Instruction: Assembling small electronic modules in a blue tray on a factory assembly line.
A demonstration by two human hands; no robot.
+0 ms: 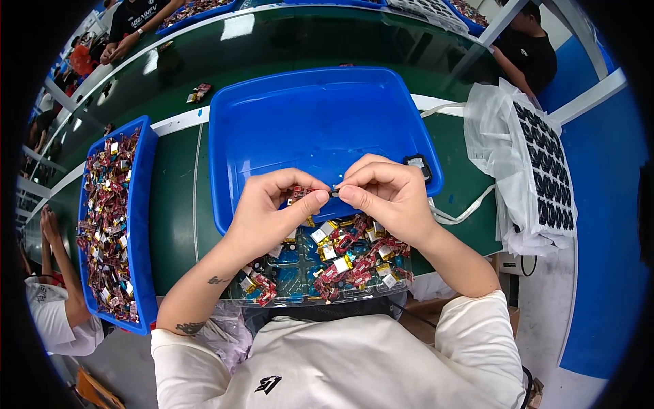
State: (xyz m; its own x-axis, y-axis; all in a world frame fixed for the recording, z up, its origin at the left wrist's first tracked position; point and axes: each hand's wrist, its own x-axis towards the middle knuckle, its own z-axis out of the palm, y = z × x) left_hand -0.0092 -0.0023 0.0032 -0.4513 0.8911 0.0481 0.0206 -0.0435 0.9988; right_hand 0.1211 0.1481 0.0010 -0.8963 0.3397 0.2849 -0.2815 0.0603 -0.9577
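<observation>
My left hand and my right hand meet over the near edge of a large blue bin. Their thumbs and forefingers pinch at a small black part. A red circuit board shows within the curl of my left hand, partly hidden by its fingers. Below my wrists lies a clear plastic tray, with several red circuit boards wired to silver battery pouches. Inside the bin, by my right hand, sits a black-framed piece.
A long blue bin heaped with circuit boards stands at the left. On the right, black parts fill a white tray wrapped in plastic film. One loose board rests on the green conveyor. Other people work at the left and far right.
</observation>
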